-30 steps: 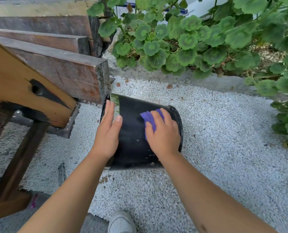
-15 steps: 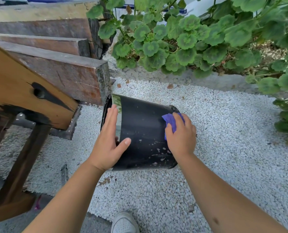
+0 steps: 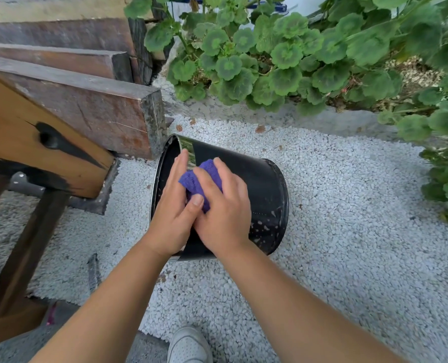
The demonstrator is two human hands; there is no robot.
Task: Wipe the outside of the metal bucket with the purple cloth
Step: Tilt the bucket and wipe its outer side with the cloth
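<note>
on the white gravel point(image 3: 335, 205) lies the metal bucket point(image 3: 259, 189), tipped on its side with its open mouth turned toward the wooden beams point(image 3: 92, 111) on the person's left and its closed bottom toward the right. its outer wall is black and flecked with pale spots near the bottom edge, and a shiny strip shows just inside the rim. both hands sit on the upper side of the bucket, close to the mouth. the right hand point(image 3: 224, 205) presses the purple cloth point(image 3: 200, 180) against the black wall, its fingers curled over the bunched fabric so that only a lump of purple shows between the two hands. the left hand point(image 3: 174, 205) lies flat beside it, fingers straight and pointing toward the rim, thumb stretched across to touch the cloth and the right hand. it grips nothing. a leafy green plant point(image 3: 283, 56) fills the bed beyond a pale stone edging. a white shoe point(image 3: 188, 345) shows at the bottom of the view, near the gravel's edge.
</note>
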